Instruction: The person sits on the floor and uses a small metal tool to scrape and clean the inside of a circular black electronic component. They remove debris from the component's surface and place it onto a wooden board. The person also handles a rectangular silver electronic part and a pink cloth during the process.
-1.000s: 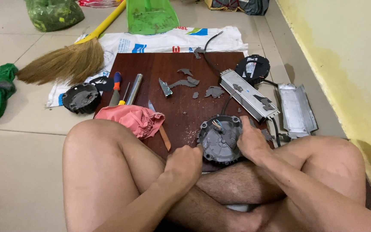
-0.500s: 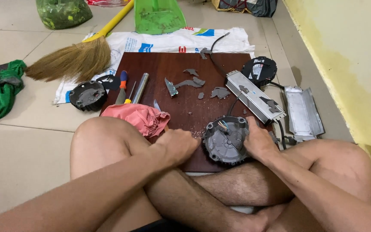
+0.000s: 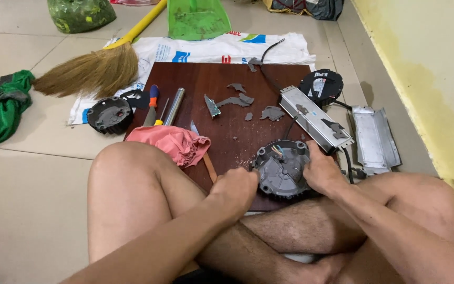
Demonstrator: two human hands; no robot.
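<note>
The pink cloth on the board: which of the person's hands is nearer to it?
Left. The left hand lies just right of the pink cloth; the right hand is beyond the round grey housing.

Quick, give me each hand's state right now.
Left hand: closed, gripping the round grey housing.
Right hand: closed on the same housing's right edge.

I see a white woven sack (image 3: 211,51) lying flat on the floor under the far edge of the brown board, printed with blue and red patches. At the far left corner a clear plastic bag (image 3: 80,13) of green stuff sits on the tiles, well apart from the sack. On the round black part (image 3: 321,85) just right of the board there is a small white label (image 3: 319,84) with a red mark, too small to make out.
</note>
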